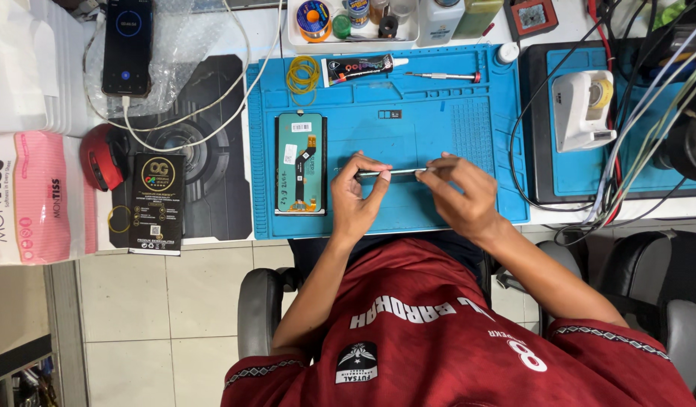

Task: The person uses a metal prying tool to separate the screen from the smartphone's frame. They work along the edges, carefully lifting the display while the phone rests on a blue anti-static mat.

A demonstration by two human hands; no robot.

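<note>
Fingertips of my left hand point(357, 197) and right hand point(462, 197) pinch the ends of a thin silvery metal strip point(389, 172) above the blue silicone mat point(438, 120); the teal phone screen panel point(301, 163) lies untouched beside them, nothing fitted yet.

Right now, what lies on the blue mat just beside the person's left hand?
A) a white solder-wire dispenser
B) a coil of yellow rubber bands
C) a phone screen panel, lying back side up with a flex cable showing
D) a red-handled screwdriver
C: the phone screen panel lies flat on the blue mat next to the left hand, which with the right hand holds a thin metal tool.
</note>
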